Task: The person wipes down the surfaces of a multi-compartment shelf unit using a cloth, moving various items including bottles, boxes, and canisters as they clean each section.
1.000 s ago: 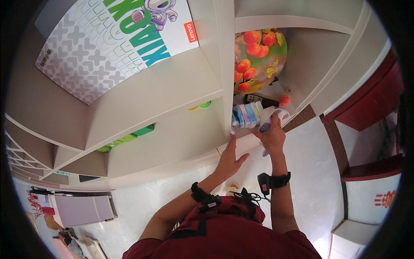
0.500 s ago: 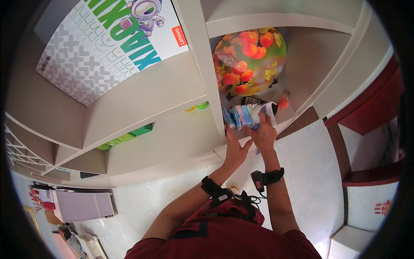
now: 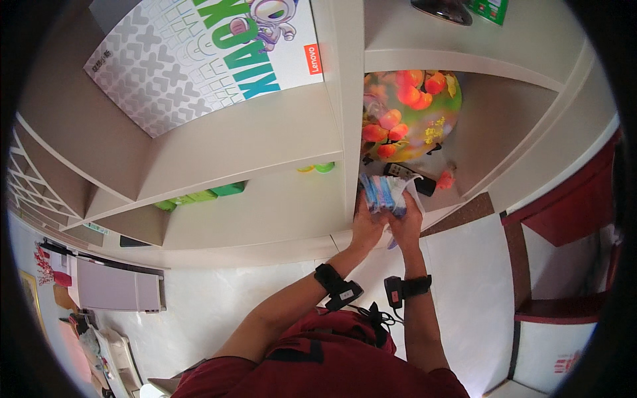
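Observation:
A bundle of small blue, pink and white packets is held between my two hands at the front of the right-hand cubby. My left hand grips its left end, fingers closed round it. On the other end, my right hand is wrapped round the white part. The packets' exact kind cannot be made out. Just behind them lies a black remote control, with a black block-like thing next to my right fingertips. A small orange-red item sits to the right of that.
A round panel printed with orange fruit leans at the cubby's back. Left of the upright divider, a large white printed box stands on a shelf. Green packs lie lower down. A dark red cabinet stands at right.
Both hands have drawn the bundle slightly toward me, off the shelf floor. My left hand has closed on its end. The view has shifted, so the shelves appear further right and lower.

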Motion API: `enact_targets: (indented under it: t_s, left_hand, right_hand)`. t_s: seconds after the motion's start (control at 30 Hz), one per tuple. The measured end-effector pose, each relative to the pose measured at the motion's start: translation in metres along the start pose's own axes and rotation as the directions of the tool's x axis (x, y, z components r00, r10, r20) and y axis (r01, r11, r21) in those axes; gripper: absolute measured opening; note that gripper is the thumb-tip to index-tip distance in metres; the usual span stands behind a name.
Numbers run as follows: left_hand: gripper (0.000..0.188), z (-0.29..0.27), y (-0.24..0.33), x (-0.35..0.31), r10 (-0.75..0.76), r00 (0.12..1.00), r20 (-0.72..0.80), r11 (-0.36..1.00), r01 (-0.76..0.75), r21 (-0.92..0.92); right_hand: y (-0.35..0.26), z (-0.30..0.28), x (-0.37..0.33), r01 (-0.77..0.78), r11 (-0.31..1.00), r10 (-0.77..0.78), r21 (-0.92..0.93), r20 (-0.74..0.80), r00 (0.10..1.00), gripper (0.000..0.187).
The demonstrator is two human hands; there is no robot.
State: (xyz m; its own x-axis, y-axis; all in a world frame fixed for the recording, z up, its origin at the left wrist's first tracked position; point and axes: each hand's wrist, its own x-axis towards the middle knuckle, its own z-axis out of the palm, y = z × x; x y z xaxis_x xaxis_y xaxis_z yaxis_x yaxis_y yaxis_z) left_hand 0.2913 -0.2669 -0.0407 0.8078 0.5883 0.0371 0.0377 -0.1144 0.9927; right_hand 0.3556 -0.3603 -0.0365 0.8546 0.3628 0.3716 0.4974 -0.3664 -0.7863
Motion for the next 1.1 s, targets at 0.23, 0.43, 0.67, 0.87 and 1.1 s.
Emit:
enact_targets:
  t_s: [0.23, 0.43, 0.67, 0.87, 1.1]
  left_hand:
    - [0.072, -0.01, 0.037, -0.038, 0.287, 0.954, 0.089, 0.921, -0.3, 0.25]
    - [0.062, -0.024, 0.064, -0.065, 0.232, 0.917, 0.326, 0.916, -0.318, 0.245]
    - [0.058, -0.092, 0.058, -0.094, 0.191, 0.904, 0.383, 0.905, -0.313, 0.288]
    - [0.057, -0.164, 0.055, -0.099, 0.181, 0.961, 0.209, 0.894, -0.249, 0.372]
    - [0.051, -0.235, 0.028, -0.051, 0.308, 0.943, -0.129, 0.847, -0.21, 0.488]
  right_hand:
    - [-0.018, -0.031, -0.04, -0.136, 0.963, 0.173, 0.233, -0.146, 0.974, 0.053]
    - [-0.055, -0.064, -0.077, -0.205, 0.943, 0.274, 0.261, -0.264, 0.925, 0.045]
    - [-0.102, -0.049, -0.099, -0.213, 0.963, 0.226, 0.164, -0.064, 0.972, 0.043]
    - [-0.134, 0.018, -0.105, -0.01, 0.999, 0.011, 0.04, -0.042, 0.999, 0.049]
    - [-0.154, 0.128, -0.063, 0.2, 0.98, -0.2, 0.006, 0.016, 0.98, 0.057]
